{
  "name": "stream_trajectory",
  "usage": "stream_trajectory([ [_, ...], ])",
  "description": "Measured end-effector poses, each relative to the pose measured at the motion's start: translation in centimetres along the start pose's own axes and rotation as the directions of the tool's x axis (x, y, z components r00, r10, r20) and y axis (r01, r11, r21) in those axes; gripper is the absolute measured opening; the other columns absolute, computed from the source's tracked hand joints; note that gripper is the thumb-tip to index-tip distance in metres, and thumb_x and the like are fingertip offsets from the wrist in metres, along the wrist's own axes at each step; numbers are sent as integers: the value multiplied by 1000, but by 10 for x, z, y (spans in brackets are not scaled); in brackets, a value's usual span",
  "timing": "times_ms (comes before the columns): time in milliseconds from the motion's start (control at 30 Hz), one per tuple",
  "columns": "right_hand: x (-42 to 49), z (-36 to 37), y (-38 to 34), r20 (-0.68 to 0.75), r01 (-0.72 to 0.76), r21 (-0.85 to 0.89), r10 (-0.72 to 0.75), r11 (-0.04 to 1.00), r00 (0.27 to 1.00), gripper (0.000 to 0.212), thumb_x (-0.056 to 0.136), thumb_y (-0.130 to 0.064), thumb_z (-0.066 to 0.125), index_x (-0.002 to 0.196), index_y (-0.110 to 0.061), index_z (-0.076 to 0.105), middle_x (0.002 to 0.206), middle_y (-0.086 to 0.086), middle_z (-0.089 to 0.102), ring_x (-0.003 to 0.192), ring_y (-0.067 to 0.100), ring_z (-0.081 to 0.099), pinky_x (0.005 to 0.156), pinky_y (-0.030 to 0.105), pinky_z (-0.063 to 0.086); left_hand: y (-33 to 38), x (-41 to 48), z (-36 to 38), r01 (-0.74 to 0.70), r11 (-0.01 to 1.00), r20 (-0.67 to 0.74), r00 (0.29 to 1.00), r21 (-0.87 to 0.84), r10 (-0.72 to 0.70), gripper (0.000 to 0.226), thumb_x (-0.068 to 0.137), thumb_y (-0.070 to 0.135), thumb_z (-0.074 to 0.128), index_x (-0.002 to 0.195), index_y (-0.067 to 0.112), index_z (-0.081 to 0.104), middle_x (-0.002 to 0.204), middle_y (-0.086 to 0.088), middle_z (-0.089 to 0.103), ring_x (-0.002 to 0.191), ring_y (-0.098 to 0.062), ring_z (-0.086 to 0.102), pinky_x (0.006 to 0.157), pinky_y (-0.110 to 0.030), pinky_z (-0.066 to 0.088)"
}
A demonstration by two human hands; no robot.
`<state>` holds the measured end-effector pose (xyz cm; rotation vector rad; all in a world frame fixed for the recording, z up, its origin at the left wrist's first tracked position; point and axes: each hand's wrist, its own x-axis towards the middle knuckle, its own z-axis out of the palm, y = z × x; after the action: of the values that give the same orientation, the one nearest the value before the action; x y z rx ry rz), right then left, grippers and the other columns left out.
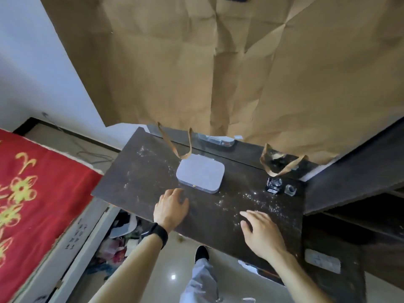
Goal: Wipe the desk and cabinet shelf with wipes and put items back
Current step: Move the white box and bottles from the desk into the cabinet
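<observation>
A dark desk top (142, 178) is speckled with white dust. On its middle lies a flat white box (200, 176) with a small gold clasp facing me. My left hand (170, 209), with a black band on the wrist, hovers just in front of the box's near left corner, fingers relaxed and holding nothing. My right hand (261, 232) is spread over the desk's front right part, empty too. Two small glass bottles (274, 186) (290, 190) stand at the right end. No wipe is visible.
Crumpled brown paper (240, 73) hangs over the wall behind the desk, with paper handles (175, 145) drooping onto it. A dark cabinet shelf (354, 178) adjoins on the right. A red embroidered bedspread (32, 193) lies left; clutter (118, 241) sits under the desk.
</observation>
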<state>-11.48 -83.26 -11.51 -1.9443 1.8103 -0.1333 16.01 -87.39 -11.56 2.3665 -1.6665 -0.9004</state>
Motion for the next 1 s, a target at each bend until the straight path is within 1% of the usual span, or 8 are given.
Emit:
stream_trajectory([
  [200, 85, 28, -31, 227, -150, -60, 160, 987, 961, 57, 101, -39, 33, 154, -21, 21, 163, -1, 12, 149, 19, 16, 119, 38, 22, 13, 81, -5, 131, 917, 43, 991, -377, -124, 48, 87, 41, 61, 128, 16, 53, 125, -5, 56, 106, -20, 56, 84, -34, 46],
  [333, 132, 35, -49, 327, -159, -154, 202, 975, 923, 63, 102, -37, 27, 156, -19, 0, 163, -2, -13, 151, 16, -5, 120, 51, 8, 15, 115, -2, 204, 889, 125, 978, -411, -167, 61, 88, 43, 61, 139, 12, 49, 131, -2, 57, 121, -28, 55, 100, -42, 47],
  [467, 147, 45, -51, 450, -140, -223, 229, 965, 863, 71, 98, -47, 30, 156, -17, 4, 163, 0, -13, 151, 18, -6, 119, 56, 4, 14, 129, -2, 253, 877, 171, 965, -407, -199, 55, 85, 49, 59, 130, 17, 55, 125, -2, 59, 120, -30, 54, 99, -42, 46],
  [600, 144, 47, -37, 432, -141, -173, 204, 975, 879, 86, 87, -67, 34, 156, -22, 9, 163, -7, -8, 150, 11, -2, 119, 58, 1, 8, 126, -3, 269, 842, 232, 957, -467, -177, 30, 88, 44, 63, 108, 24, 51, 113, 3, 63, 104, -22, 60, 87, -38, 48],
  [767, 140, 41, -27, 416, -182, 15, 159, 983, 895, 105, 67, -97, 19, 154, -39, 11, 163, -15, 1, 150, 6, 1, 117, 57, -5, 6, 121, -8, 288, 673, 325, 943, -682, -73, 28, 96, 20, 64, 112, 27, 42, 113, -11, 71, 76, -19, 63, 71, -35, 50],
  [867, 135, 30, -28, 370, -262, 155, 190, 952, 909, 100, 68, -96, 12, 151, -41, 25, 163, -8, 9, 150, 12, 6, 118, 52, 3, 11, 112, -13, 367, 577, 401, 913, -730, -75, 42, 94, 15, 67, 123, 34, 45, 112, -14, 72, 87, -32, 71, 77, -42, 56],
  [933, 124, 22, -27, 299, -362, 396, 254, 844, 920, 95, 69, -95, 25, 144, -38, 41, 157, -3, 32, 146, 17, 25, 115, 40, 23, 15, 99, -16, 388, 534, 424, 904, -752, -59, 43, 93, 12, 67, 123, 40, 53, 111, -19, 72, 85, -32, 70, 78, -43, 57],
  [1000, 108, 10, -27, 330, -499, 706, 389, 503, 860, 88, 70, -86, 50, 143, -37, 40, 148, -4, 45, 134, 20, 45, 109, 37, 36, 22, 82, -16, 411, 494, 449, 892, -766, -46, 43, 92, 13, 68, 119, 45, 58, 109, -18, 73, 83, -30, 70, 79, -43, 58],
])
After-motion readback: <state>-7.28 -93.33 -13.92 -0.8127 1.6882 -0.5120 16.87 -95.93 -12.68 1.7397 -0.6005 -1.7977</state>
